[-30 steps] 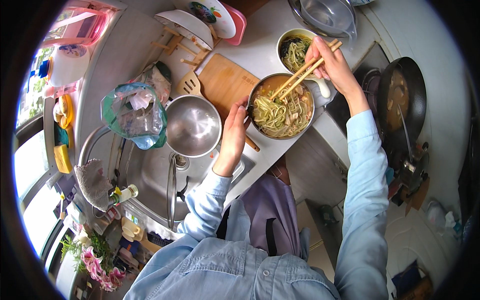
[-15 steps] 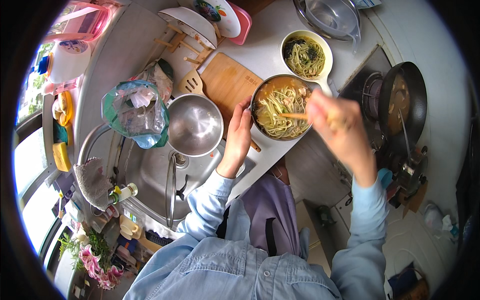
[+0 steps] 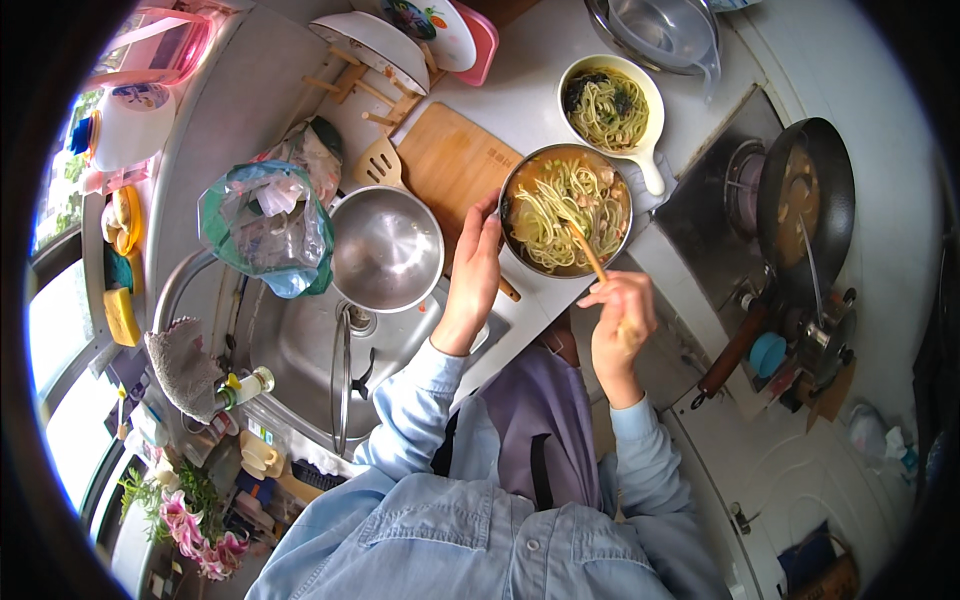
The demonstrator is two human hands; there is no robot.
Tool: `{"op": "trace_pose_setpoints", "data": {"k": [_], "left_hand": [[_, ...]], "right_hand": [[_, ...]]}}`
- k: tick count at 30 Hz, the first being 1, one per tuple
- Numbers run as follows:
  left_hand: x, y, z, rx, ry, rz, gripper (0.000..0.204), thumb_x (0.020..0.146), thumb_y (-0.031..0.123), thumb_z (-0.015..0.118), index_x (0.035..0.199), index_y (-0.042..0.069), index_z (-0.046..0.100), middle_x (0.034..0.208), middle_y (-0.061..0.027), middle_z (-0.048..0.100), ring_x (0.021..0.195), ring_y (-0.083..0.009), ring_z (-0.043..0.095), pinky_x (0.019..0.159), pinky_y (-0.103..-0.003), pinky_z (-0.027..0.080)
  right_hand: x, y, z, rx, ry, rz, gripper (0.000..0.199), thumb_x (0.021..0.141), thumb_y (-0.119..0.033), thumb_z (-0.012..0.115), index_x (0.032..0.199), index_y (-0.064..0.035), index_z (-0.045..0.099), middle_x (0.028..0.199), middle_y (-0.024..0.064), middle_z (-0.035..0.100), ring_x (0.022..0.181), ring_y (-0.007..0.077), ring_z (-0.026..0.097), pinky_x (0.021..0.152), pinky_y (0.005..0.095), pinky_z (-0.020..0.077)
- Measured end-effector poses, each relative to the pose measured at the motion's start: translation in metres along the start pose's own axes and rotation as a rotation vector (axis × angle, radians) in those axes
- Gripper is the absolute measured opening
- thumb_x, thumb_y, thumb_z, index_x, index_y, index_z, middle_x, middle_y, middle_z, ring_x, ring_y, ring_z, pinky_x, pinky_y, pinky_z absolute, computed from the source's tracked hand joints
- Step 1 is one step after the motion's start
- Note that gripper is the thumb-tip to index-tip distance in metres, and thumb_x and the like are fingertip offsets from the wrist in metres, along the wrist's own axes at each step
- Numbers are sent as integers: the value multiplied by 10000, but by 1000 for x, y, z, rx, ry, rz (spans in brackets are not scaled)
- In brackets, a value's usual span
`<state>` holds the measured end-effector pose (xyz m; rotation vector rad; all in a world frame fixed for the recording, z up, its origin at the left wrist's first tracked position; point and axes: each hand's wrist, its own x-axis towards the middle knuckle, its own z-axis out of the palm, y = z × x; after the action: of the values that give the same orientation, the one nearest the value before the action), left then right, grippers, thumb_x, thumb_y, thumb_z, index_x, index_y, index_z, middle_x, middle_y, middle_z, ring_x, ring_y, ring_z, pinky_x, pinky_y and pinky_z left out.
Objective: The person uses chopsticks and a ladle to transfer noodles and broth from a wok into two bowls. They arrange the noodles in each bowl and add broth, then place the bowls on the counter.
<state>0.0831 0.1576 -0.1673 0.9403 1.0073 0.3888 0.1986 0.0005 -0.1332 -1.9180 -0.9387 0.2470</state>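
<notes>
A steel bowl of noodles in brown broth (image 3: 560,256) sits at the counter's front edge. My left hand (image 3: 475,272) holds its left rim, the fingers along its side and the thumb near the top. In my right hand (image 3: 622,318), just in front of the bowl, are wooden chopsticks (image 3: 588,252), closed in the fingers. Their tips are down among the noodles (image 3: 550,215). Behind the bowl stands a white handled bowl (image 3: 652,172) with more noodles and dark greens. To the left lies a wooden cutting board (image 3: 450,160).
A steel pan (image 3: 388,250) rests over the sink (image 3: 290,345), beside a bag-lined bin (image 3: 270,230) and a slotted spatula (image 3: 381,163). At right, a black wok (image 3: 838,210) with sauce and a ladle stands on the stove. Plates (image 3: 375,50) fill a wooden rack at the back.
My right hand has come down and left, toward me, and the chopsticks now slant steeply into the noodles. The left hand stays at the steel bowl's rim.
</notes>
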Motion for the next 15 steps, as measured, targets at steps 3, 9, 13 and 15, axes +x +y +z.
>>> {"op": "trace_pose_setpoints", "data": {"k": [3,9,13,15], "left_hand": [[-2,8,4,-31,-9,-23,472,1116,264,387,1521,22,403,1487,-117,493,1371,-203,459,1164,-342,352],[-1,9,3,-45,-36,-22,467,1117,259,376,1516,17,400,1495,-125,486,1394,-210,445,1190,-360,335],[0,4,0,-63,-52,-22,464,1114,277,383,1522,60,421,1504,-84,483,1391,-184,445,1177,-357,343],[0,4,-1,-62,-53,-30,467,1112,289,386,1527,78,428,1517,-65,475,1393,-174,442,1170,-356,345]], "right_hand": [[7,4,11,449,326,460,406,1123,-346,400,916,-12,504,927,116,572,657,189,662,555,320,575],[7,56,8,879,551,781,348,1093,-425,490,945,-110,495,821,53,605,673,152,604,656,258,519],[1,82,4,1036,567,926,338,1104,-396,472,923,-112,496,772,44,575,673,140,559,640,238,483],[-2,89,3,1077,572,956,330,1109,-377,467,920,-108,499,765,37,555,655,137,527,617,237,460]]}}
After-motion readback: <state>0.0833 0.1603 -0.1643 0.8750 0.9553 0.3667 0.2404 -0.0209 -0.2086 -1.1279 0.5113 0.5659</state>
